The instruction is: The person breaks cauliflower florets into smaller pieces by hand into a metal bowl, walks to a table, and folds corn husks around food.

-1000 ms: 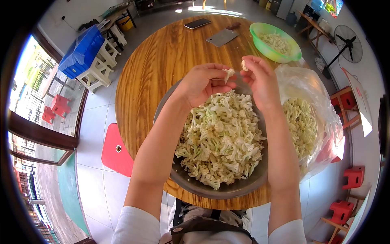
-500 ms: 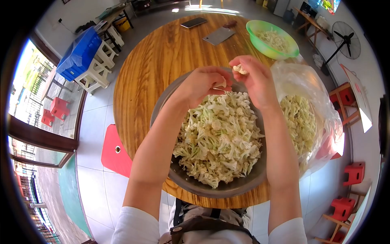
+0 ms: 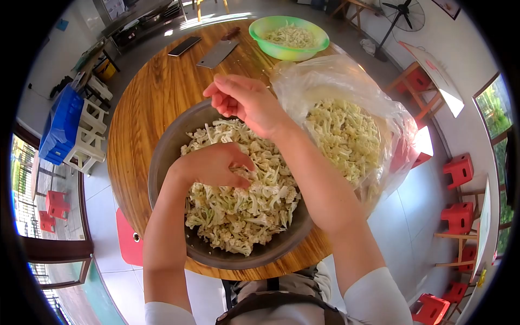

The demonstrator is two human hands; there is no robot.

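A wide metal bowl (image 3: 162, 141) is heaped with small pale cauliflower pieces (image 3: 244, 211). On top of the heap, my left hand (image 3: 216, 165) rests with its fingers apart, touching the florets. Over the bowl's far rim I see my right hand (image 3: 246, 105) with its fingers curled in; whatever may be inside them is hidden. Just right of the bowl lies a clear plastic bag (image 3: 303, 76), its mouth wide, with more cut cauliflower (image 3: 344, 135) in it. My right forearm passes between bowl and bag.
On the round wooden table (image 3: 141, 108) lie a cleaver (image 3: 218, 53) and a phone (image 3: 184, 46). A green basin (image 3: 287, 53) of cauliflower stands at the far edge. Red stools (image 3: 459, 170), a standing fan (image 3: 403, 15) and a blue crate (image 3: 62, 127) surround the table.
My left hand has come down onto the cauliflower heap. The piece that showed in my right hand is no longer visible, and its fingers have curled. The view has turned to the right.
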